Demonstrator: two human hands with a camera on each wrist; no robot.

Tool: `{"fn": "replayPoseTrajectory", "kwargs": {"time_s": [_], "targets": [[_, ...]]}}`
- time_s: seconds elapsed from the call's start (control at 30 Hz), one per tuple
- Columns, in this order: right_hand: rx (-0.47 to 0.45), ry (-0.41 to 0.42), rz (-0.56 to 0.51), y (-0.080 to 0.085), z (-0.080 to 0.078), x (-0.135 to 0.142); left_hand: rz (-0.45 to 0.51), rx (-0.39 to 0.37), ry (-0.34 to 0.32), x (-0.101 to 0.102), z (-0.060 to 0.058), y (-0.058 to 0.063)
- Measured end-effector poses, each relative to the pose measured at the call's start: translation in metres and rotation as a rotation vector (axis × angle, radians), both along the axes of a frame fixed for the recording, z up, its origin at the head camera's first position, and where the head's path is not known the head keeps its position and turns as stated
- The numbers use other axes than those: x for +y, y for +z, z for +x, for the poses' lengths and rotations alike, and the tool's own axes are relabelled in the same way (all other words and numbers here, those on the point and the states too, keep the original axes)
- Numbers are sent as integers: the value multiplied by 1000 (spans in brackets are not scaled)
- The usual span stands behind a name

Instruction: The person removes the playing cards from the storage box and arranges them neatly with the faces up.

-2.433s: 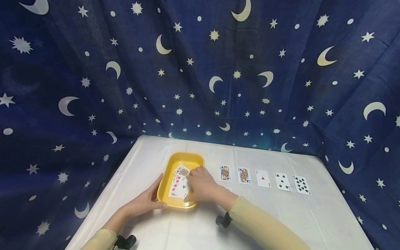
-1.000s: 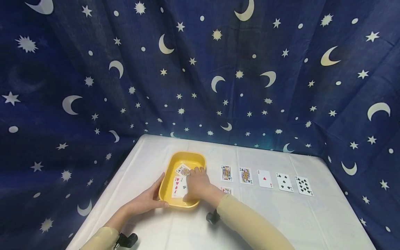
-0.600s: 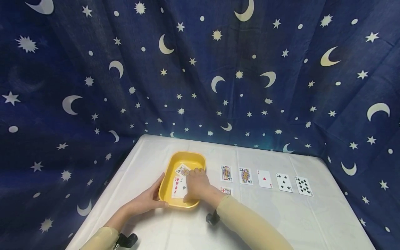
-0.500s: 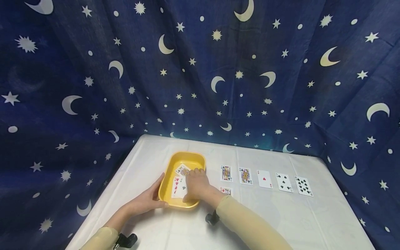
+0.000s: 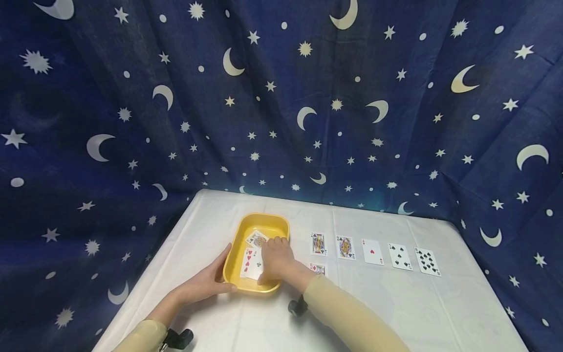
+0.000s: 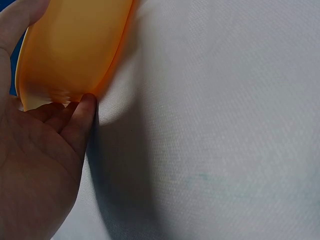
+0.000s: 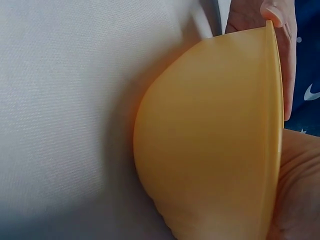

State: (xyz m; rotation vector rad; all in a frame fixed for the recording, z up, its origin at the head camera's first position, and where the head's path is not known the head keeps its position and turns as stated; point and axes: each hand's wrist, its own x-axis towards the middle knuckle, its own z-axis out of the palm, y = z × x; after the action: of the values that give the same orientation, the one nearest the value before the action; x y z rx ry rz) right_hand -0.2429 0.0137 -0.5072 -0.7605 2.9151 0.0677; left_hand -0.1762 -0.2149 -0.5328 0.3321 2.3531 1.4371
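Observation:
My left hand (image 5: 205, 282) holds a yellow plastic tray (image 5: 241, 226) at its near left corner, thumb at the rim and fingers against the side wall, as the left wrist view shows. Inside the tray lie overlapping playing cards: a red heart card (image 5: 248, 264) and a face card (image 5: 256, 239) farther back. A card with club pips (image 5: 258, 264) is partly covered by my right hand (image 5: 277, 260), which reaches in over the right rim with its thumb near the cards' near edge. Its fingertips are hidden, so I cannot tell whether they pinch a card.
Right of the tray, several face-up cards form a row, from a face card (image 5: 318, 244) through an ace of hearts (image 5: 372, 252) to a spade card (image 5: 427, 261). A red face card (image 5: 318, 269) lies below, partly behind my right arm. A starry blue curtain (image 5: 281, 98) backs the white-covered table (image 5: 453, 313).
Over the last seconds my right hand shifts slightly left inside the tray, uncovering more of the lower red face card. Most recently the heart card turns a little. My left hand keeps its hold.

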Motion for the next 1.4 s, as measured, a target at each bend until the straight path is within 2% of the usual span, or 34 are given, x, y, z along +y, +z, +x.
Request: {"fn": "replayPoseTrajectory", "kwargs": {"time_s": [0.47,0.63,0.77,1.0,1.2,1.4], "targets": [[11,44,-22,1,1,4,-16,18,7,0,-3,-4],[-20,35,-101,0,0,5,-20,33,8,0,-1,-3],[-22,59,-181,0,-1,9,-13,29,3,0,1,-2],[-3,99,-302,18,-1,23,-9,18,7,2,0,1],[11,59,-339,32,-5,40,0,15,18,2,-1,-1],[35,24,-366,40,-9,66,10,12,20,2,-1,-4]]}}
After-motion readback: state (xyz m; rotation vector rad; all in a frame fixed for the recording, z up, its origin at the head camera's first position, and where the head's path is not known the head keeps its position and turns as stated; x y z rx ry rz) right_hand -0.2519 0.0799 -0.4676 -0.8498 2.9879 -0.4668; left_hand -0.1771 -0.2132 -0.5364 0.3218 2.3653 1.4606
